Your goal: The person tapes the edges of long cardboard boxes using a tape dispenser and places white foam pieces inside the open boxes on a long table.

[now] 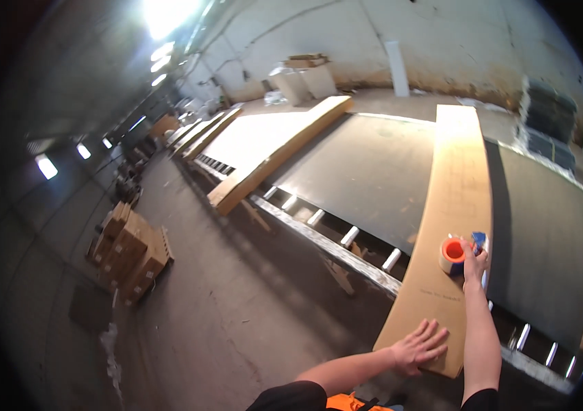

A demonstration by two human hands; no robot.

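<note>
A long, narrow cardboard box (pixel 457 185) lies across the conveyor, its near end close to me. My left hand (pixel 420 348) rests flat on the top of that near end, fingers spread, holding nothing. Farther along the same box, my right hand (pixel 474 266) is closed on a tape dispenser (pixel 452 255) with an orange hub and a blue part at its front. The dispenser is at the box's top, toward its right edge. Its handle is mostly covered by my fingers.
A dark conveyor belt (pixel 367 175) with metal rollers (pixel 350 236) along its near side runs under the box. Another long carton (pixel 281 154) lies across it to the left, with more beyond. Stacked cartons (pixel 130 250) stand on the floor at left; wrapped dark stacks (pixel 547 123) stand back right.
</note>
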